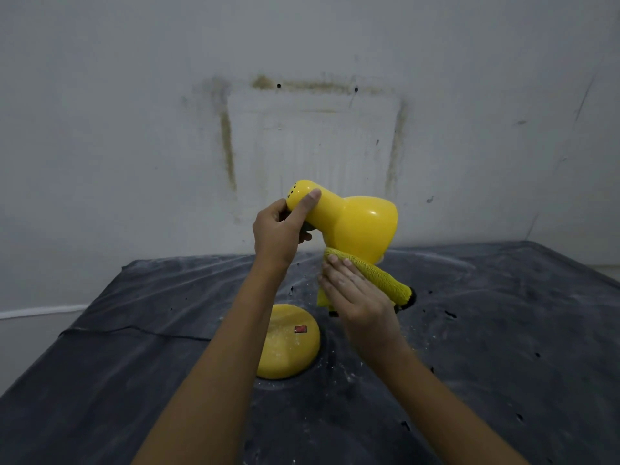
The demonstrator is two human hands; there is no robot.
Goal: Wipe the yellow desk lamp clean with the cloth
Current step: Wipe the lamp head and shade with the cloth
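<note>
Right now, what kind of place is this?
Probably a bare, worn room used as a work spot. The wall carries a dirty rectangular stain, and a dusty dark sheet with holes covers the surface under the lamp.

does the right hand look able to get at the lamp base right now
Probably yes: the base lies just below the right hand and its cloth, nothing between them, while the left hand grips the lamp head above.
</note>
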